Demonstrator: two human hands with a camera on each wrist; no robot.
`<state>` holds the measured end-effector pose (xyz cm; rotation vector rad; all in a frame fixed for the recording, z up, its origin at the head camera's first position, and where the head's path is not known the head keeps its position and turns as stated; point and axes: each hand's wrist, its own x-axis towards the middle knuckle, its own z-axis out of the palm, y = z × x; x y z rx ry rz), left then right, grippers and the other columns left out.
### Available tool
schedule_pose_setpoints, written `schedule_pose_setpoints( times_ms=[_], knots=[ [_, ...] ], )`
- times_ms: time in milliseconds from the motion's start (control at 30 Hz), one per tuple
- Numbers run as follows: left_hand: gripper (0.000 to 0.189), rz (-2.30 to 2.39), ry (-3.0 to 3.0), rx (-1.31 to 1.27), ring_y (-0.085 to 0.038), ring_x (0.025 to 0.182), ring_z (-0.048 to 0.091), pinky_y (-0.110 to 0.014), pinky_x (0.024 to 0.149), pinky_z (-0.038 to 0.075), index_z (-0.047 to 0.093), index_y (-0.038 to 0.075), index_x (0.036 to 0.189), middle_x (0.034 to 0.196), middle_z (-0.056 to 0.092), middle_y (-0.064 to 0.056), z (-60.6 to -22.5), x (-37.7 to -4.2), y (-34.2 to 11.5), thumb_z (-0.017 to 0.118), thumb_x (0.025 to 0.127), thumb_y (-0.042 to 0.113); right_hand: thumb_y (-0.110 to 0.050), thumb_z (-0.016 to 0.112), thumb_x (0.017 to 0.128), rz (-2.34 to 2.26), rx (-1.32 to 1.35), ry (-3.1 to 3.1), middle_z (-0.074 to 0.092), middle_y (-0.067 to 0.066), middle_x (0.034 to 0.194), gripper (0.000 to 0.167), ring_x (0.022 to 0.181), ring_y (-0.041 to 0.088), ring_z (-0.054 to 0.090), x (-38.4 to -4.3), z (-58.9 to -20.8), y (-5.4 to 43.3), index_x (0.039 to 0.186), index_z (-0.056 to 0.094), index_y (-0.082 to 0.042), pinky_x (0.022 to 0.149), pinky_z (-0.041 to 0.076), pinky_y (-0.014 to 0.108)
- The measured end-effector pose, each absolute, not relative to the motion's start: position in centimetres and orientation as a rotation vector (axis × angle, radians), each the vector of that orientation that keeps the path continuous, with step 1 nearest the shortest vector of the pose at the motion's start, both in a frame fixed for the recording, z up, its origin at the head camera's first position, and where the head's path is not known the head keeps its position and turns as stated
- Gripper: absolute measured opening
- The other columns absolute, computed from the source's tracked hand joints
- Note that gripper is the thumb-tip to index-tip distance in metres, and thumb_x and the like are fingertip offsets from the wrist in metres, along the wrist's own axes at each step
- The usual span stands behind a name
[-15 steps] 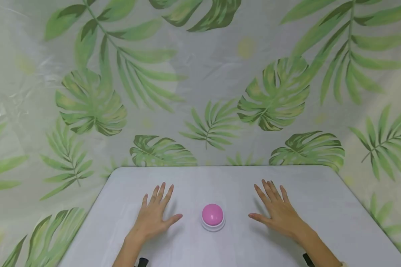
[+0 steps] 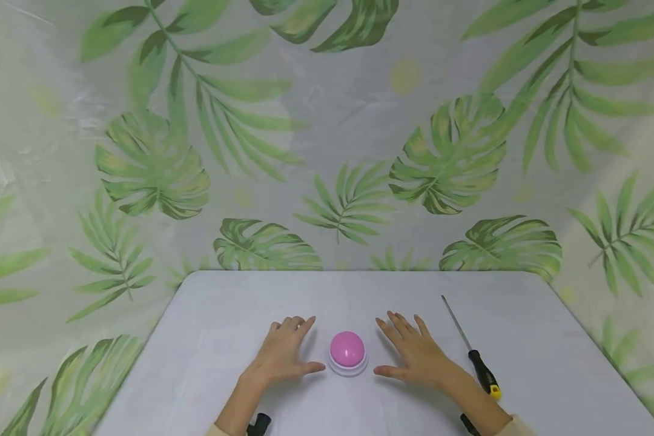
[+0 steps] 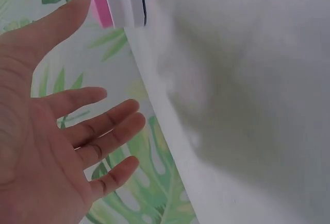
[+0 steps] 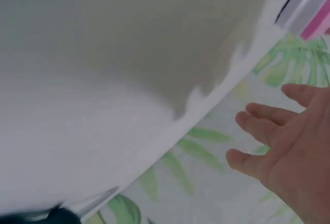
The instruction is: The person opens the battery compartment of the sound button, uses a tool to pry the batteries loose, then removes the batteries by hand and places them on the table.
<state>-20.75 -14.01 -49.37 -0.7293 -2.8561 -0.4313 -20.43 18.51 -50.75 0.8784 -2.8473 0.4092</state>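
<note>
A pink dome push button [image 2: 347, 349] on a round white base stands on the white table between both hands. My left hand [image 2: 283, 354] is just left of it, fingers spread and thumb pointing at the base. On the other side, my right hand [image 2: 414, 354] holds its fingers apart, with the thumb tip a short gap from the base. Both palms face inward and hold nothing. In the left wrist view the button [image 3: 121, 2] shows at the top, beside the thumb. A screwdriver [image 2: 482, 369] with a black and yellow handle lies right of my right hand.
The white table [image 2: 251, 287] has rounded far corners. Behind it hangs a pale sheet [image 2: 338, 121] printed with green leaves. A black strap end [image 2: 258, 424] shows by the left wrist. In the right wrist view, the screwdriver's shaft [image 4: 100, 199] lies at lower left.
Both hands have moved inward toward the button from either side. The screwdriver, hidden behind my right hand and forearm before, now shows. The button has stayed in place.
</note>
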Motion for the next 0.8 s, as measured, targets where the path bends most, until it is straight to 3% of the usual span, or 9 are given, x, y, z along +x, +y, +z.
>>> schedule_pose_setpoints(
  times_ms=[100,233,567,800],
  knots=[
    [0.094,-0.375,-2.841,-0.781,-0.022,0.107,0.060,-0.037,0.085,0.042,0.061,0.007,0.141,0.114,0.066,-0.007,-49.7,-21.0,-13.1,0.089,0.069,0.059,-0.069,0.066,0.088,0.403,0.940,-2.831,0.047,0.028,0.155,0.092,0.143,0.047,0.046,-20.4,-51.0,17.5,0.153,0.048,-0.007,0.113,0.030,0.074],
    [0.094,-0.344,-2.862,-0.827,-0.017,0.098,0.058,-0.030,0.081,0.039,0.063,0.009,0.139,0.107,0.064,-0.003,-50.2,-21.3,-12.1,0.090,0.067,0.062,-0.065,0.068,0.089,0.396,1.005,-2.790,0.051,0.028,0.151,0.082,0.138,0.045,0.051,-20.5,-51.3,16.2,0.145,0.055,-0.007,0.110,0.036,0.072],
    [0.079,-0.406,-2.922,-0.855,-0.013,0.097,0.055,-0.026,0.080,0.037,0.068,0.013,0.133,0.105,0.064,0.000,-51.4,-21.5,-10.8,0.089,0.071,0.056,-0.060,0.069,0.090,0.351,1.004,-2.790,0.047,0.028,0.154,0.073,0.137,0.044,0.052,-21.0,-51.7,14.9,0.138,0.059,-0.007,0.111,0.038,0.068],
    [0.071,-0.454,-2.950,-0.841,-0.011,0.095,0.054,-0.032,0.087,0.044,0.068,0.010,0.132,0.102,0.062,0.002,-51.5,-21.6,-10.6,0.086,0.076,0.052,-0.059,0.070,0.089,0.347,1.039,-2.808,0.046,0.029,0.154,0.075,0.137,0.044,0.051,-21.4,-51.5,14.6,0.136,0.059,-0.002,0.111,0.038,0.069]
  ],
)
